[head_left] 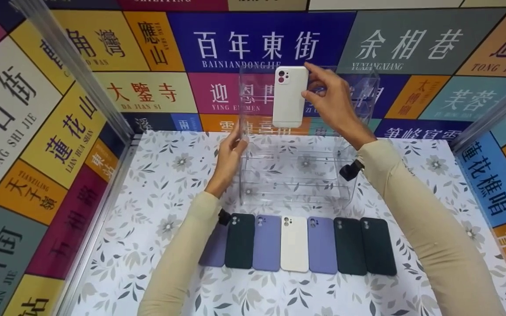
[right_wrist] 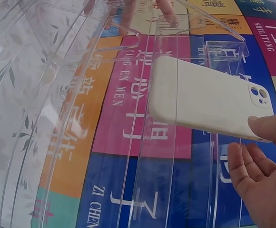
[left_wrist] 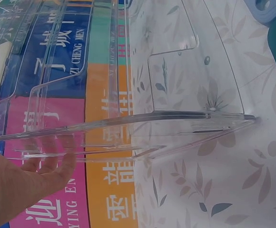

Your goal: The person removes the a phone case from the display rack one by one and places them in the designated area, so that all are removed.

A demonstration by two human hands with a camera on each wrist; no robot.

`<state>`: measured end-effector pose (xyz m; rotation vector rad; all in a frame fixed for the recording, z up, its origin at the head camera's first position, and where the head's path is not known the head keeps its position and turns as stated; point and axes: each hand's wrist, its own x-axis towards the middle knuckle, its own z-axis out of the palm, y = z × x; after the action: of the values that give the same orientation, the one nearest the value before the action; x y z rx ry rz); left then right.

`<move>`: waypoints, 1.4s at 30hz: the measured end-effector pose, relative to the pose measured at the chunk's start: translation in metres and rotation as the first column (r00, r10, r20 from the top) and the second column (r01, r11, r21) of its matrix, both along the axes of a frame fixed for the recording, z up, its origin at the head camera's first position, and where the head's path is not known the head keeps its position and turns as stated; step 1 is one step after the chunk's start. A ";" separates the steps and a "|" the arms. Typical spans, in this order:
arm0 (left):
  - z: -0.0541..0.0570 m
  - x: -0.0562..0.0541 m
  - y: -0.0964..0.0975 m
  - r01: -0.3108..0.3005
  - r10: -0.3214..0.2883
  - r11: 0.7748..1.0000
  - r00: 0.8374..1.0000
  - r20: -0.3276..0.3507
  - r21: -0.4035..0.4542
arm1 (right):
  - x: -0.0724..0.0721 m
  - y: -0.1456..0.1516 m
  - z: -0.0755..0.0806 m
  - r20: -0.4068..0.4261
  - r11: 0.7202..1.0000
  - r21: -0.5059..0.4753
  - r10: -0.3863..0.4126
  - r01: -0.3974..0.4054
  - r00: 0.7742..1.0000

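Note:
My right hand (head_left: 333, 98) pinches a white phone case (head_left: 289, 98) by its edge near the camera cutout. The case stands nearly upright at the upper tier of a clear acrylic display rack (head_left: 294, 177). In the right wrist view, the lower end of the case (right_wrist: 195, 92) lies behind a transparent strip of the rack. My left hand (head_left: 230, 160) holds the rack's left side panel; in the left wrist view its fingers (left_wrist: 50, 149) show through the clear plastic.
In front of the rack lies a row of phone cases: purple, dark green (head_left: 240, 241), cream (head_left: 294, 245) and more purple (head_left: 322, 245) and dark green ones (head_left: 379, 246). A leaf-patterned tabletop (head_left: 169, 197) lies beneath. Colourful printed panels (head_left: 262, 39) enclose the back and sides.

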<state>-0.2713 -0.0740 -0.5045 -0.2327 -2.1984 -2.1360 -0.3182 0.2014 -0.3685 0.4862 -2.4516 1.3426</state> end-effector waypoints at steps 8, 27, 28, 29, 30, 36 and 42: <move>-0.001 0.000 0.001 0.007 -0.007 1.000 1.000 -0.018 0.006 | 0.003 -0.003 -0.001 -0.081 0.997 -0.063 -0.056 0.051 0.995; 0.000 0.002 0.001 -0.008 0.008 1.000 1.000 -0.007 -0.009 | 0.029 0.008 0.014 -0.217 0.975 -0.219 -0.092 0.043 0.972; 0.000 0.001 0.001 -0.008 0.008 1.000 1.000 -0.005 -0.011 | 0.032 0.011 0.015 -0.218 0.976 -0.213 -0.095 0.047 0.971; 0.000 0.001 0.001 -0.010 0.010 1.000 1.000 -0.002 -0.013 | 0.035 0.014 0.016 -0.219 0.976 -0.210 -0.096 0.049 0.971; 0.000 0.001 0.001 -0.009 0.009 1.000 1.000 -0.003 -0.015 | 0.038 0.016 0.017 -0.223 0.977 -0.209 -0.098 0.050 0.970; 0.002 0.000 0.000 -0.001 0.000 1.000 1.000 -0.028 -0.021 | 0.056 0.033 0.014 -0.273 0.982 -0.184 -0.091 0.040 0.958; 0.002 0.000 0.001 -0.005 0.004 1.000 0.999 -0.036 -0.010 | 0.075 0.049 0.005 -0.242 0.982 -0.173 -0.111 0.070 0.964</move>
<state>-0.2711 -0.0733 -0.5027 -0.2639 -2.1891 -2.1016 -0.2431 0.2500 -0.3634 0.4655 -2.1147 1.3407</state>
